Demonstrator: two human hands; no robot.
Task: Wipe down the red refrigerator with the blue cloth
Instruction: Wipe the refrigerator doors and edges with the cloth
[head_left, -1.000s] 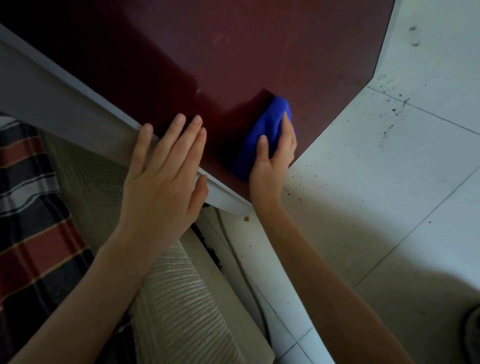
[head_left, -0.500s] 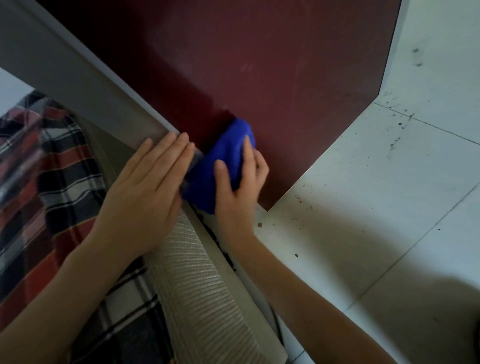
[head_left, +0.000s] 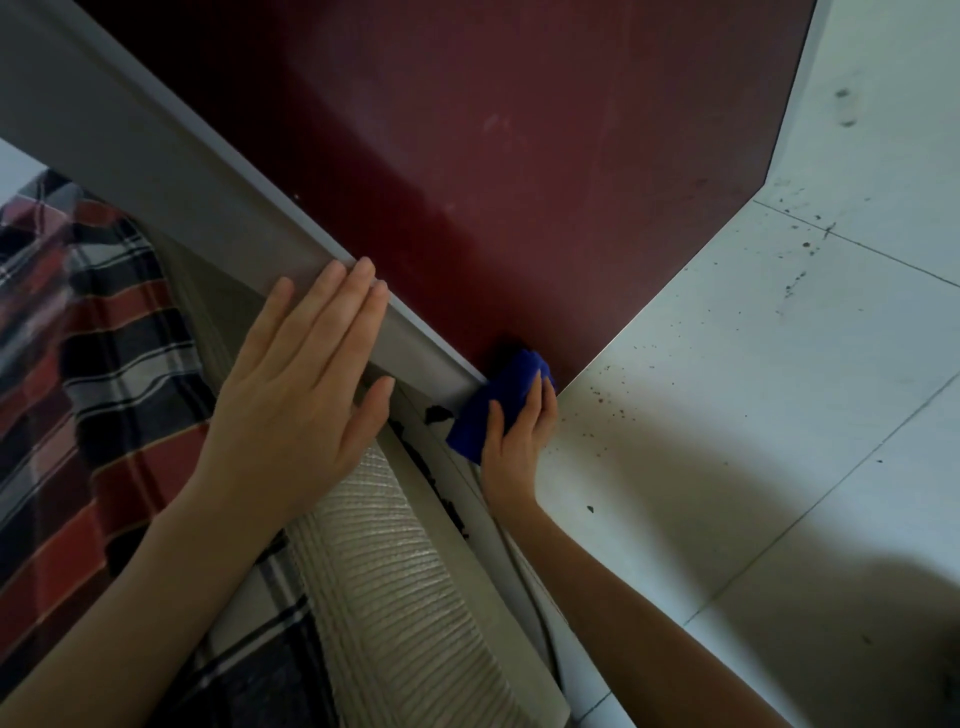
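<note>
Bare forearms (head_left: 130, 597), bare hands (head_left: 296, 405) (head_left: 519, 441)

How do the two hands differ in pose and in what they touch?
The left hand lies flat with straight fingers; the right hand curls round the cloth. The left hand rests on the refrigerator's grey edge; the right hand is at the bottom corner of the red panel. Both are bare.

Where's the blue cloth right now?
In the head view, the blue cloth sits near centre, gripped by the right hand at the bottom corner of the red refrigerator, beside the floor.
</note>
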